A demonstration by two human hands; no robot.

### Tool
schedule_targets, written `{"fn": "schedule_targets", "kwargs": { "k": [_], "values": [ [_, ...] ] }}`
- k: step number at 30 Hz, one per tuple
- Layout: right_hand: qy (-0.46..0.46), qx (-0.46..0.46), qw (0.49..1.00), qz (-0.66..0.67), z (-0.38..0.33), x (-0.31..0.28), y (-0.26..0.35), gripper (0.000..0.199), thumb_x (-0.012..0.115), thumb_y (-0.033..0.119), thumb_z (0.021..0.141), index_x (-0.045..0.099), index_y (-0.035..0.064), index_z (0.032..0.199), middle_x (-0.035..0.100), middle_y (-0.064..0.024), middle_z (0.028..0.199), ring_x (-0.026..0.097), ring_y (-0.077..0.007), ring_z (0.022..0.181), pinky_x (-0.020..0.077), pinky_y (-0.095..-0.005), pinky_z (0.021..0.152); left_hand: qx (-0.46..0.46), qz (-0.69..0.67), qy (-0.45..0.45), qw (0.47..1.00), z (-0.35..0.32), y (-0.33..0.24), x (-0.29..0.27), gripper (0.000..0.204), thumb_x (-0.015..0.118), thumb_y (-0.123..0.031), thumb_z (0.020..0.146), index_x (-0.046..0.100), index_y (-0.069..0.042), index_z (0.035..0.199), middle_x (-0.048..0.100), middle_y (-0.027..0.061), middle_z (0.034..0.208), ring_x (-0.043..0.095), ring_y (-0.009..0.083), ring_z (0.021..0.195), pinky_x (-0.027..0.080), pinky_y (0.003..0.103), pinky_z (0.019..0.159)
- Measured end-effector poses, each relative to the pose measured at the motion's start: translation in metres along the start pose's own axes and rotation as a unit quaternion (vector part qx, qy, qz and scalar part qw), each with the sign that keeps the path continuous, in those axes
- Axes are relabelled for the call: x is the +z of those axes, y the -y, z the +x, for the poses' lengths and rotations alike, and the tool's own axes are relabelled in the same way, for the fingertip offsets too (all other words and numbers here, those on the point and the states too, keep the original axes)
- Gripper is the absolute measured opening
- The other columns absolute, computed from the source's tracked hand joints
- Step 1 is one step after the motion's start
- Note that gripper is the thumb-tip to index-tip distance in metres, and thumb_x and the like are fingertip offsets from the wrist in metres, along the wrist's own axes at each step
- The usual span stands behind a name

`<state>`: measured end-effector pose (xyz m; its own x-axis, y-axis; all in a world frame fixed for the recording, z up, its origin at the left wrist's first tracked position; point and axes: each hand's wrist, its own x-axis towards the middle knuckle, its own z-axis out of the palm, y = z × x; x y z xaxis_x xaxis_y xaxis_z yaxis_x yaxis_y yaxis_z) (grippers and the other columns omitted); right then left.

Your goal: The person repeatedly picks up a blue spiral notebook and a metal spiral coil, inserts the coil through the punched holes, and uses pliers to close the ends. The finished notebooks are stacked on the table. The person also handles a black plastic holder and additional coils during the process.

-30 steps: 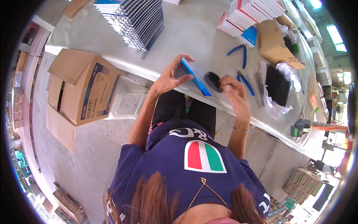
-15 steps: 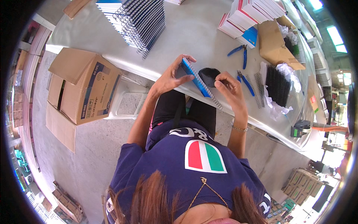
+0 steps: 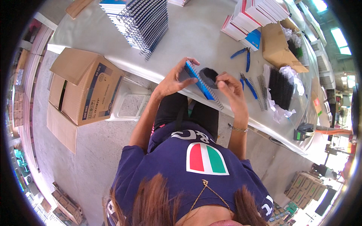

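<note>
My left hand is closed around a thin blue-covered notebook, held on edge and tilted over the table's near edge. A wire spiral coil runs along the notebook's edge, and its loose end sticks out past the lower corner. Beside the coil is a round black piece, whose exact kind I cannot make out. My right hand has its fingers curled together at the right side of this black piece. Whether anything sits between those fingertips is hidden.
Spiral-bound notebooks are stacked at the far left, books at the far right. Blue-handled pliers, a second pair, loose coils and black coils on paper lie rightward. An open carton stands left.
The notebook and its coil have shifted slightly, and the coil's loose end sits a little further left. My right hand has moved slightly left against the black piece.
</note>
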<state>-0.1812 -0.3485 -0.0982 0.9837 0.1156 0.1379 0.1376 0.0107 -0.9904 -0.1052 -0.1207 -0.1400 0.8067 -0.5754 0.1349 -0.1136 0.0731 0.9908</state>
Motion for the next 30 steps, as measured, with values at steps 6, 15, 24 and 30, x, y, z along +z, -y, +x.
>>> {"fn": "schedule_targets", "kwargs": {
  "k": [6,15,24,30],
  "values": [
    [-0.017,0.030,0.989,-0.146,0.010,0.000,-0.011,0.016,0.072,0.022,0.091,0.069,0.0073,0.098,0.063,0.0000,0.096,0.053,-0.0083,0.077,0.0398,-0.0223,0.070,0.024,0.000,-0.027,0.999,0.001,0.008,0.003,0.047,0.075,-0.018,0.085,0.050,-0.008,0.123,0.053,0.0048,0.108,0.050,0.0165,0.106,0.038,0.032,0.099],
    [-0.283,0.026,0.752,-0.595,-0.011,-0.037,-0.028,0.052,0.072,0.035,0.087,0.058,0.0224,0.135,0.053,-0.0086,0.137,0.044,-0.0300,0.128,0.0298,-0.0521,0.105,0.035,0.050,-0.224,0.973,-0.003,0.021,0.049,0.032,0.062,-0.019,0.099,0.043,-0.008,0.123,0.044,0.0010,0.107,0.042,0.0110,0.098,0.038,0.024,0.087],
    [-0.313,0.087,0.719,-0.615,-0.052,-0.053,-0.056,0.051,0.071,0.027,0.086,0.055,0.0179,0.134,0.048,-0.0135,0.128,0.042,-0.0347,0.124,0.0278,-0.0524,0.106,-0.009,-0.001,-0.232,0.973,-0.001,-0.005,0.047,0.027,0.066,-0.024,0.097,0.060,-0.001,0.109,0.060,0.0063,0.096,0.051,0.0119,0.088,0.043,0.026,0.079],
    [-0.296,0.128,0.747,-0.582,-0.045,-0.074,-0.043,0.050,0.074,0.029,0.082,0.057,0.0139,0.126,0.051,-0.0151,0.119,0.045,-0.0337,0.120,0.0299,-0.0517,0.105,0.019,0.076,-0.213,0.974,0.003,-0.020,0.037,0.023,0.069,-0.016,0.093,0.065,0.001,0.108,0.068,0.0080,0.095,0.060,0.0122,0.086,0.048,0.028,0.081]
  ]
}}
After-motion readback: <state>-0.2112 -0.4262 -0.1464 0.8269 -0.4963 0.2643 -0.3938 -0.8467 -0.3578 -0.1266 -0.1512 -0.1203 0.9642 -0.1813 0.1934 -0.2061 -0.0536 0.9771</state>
